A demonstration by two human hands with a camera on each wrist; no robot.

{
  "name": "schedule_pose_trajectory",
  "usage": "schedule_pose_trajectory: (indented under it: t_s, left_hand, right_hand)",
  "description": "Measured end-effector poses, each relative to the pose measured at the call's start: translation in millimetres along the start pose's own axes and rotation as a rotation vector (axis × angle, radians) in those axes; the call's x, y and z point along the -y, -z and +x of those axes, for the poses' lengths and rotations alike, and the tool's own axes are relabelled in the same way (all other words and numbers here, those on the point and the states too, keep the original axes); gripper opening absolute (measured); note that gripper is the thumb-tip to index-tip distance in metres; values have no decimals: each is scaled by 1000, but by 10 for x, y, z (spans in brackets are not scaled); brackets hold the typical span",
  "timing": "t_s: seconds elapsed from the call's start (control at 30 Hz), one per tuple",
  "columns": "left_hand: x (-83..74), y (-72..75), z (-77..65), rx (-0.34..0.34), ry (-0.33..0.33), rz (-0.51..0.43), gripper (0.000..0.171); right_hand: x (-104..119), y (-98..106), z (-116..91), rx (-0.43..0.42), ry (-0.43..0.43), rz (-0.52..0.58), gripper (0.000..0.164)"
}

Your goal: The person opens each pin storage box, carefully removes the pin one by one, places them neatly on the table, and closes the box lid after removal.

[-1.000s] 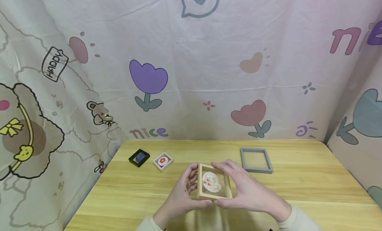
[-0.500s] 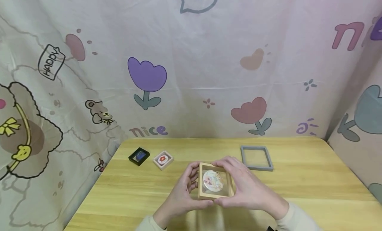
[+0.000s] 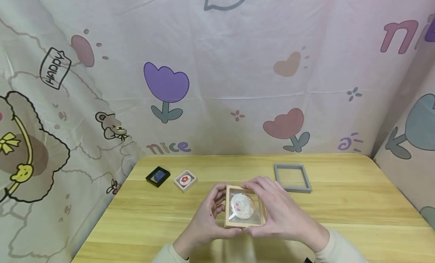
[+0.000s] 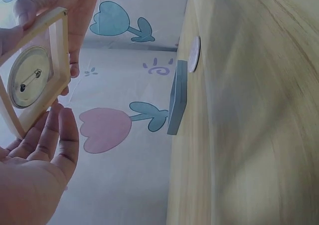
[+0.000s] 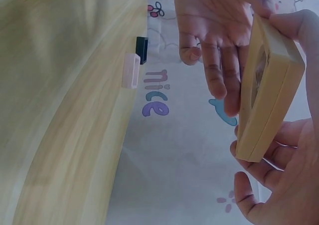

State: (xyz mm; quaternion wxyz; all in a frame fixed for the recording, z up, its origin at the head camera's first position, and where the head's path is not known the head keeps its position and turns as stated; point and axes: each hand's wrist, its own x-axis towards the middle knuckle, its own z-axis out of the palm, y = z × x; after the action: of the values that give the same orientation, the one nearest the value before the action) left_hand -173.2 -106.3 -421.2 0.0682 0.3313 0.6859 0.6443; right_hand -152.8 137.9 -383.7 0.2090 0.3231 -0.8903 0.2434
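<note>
Both hands hold a square cream-coloured display frame [image 3: 228,207] raised above the table. Behind its clear film sits a round pin badge [image 3: 242,206] with a pale cartoon print. In the left wrist view the badge's metal back [image 4: 30,77] and its pin show. My left hand [image 3: 210,216] grips the frame's left side, thumb along the near edge and fingers behind. My right hand [image 3: 276,210] holds the right side, thumb at the near corner, fingers over the far edge. From the right wrist view, the frame [image 5: 271,93] appears edge-on, with a seam along its side.
Farther back on the wooden table [image 3: 142,217] lie a small black frame [image 3: 158,176] and a small pale pink frame [image 3: 185,180] with a red-flower badge. A larger grey frame [image 3: 293,189] lies at back right. Near it is a flat round disc [image 4: 195,54]. Printed curtains [image 3: 217,66] surround the table.
The held frame has tilted slightly, so its face points more toward the head camera, and a glare spot now shows on the film. Both hands keep their grip. The head view has tipped down a little.
</note>
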Motion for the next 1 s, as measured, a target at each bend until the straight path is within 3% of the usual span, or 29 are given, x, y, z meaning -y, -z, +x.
schedule_pose_trajectory:
  t_s: [0.2,0.5,0.87,1.0]
  left_hand:
    - [8,6,-14,8,2,42,93]
    - [-9,0,-10,33,65,117,91]
    - [30,2,-30,18,-28,132,88]
    - [56,6,-31,19,-20,132,87]
  right_hand:
    - [8,5,-8,-9,19,-16,85]
    - [6,15,-8,-2,19,-42,85]
    - [9,51,17,35,14,-31,83]
    - [6,53,15,49,-7,-16,82]
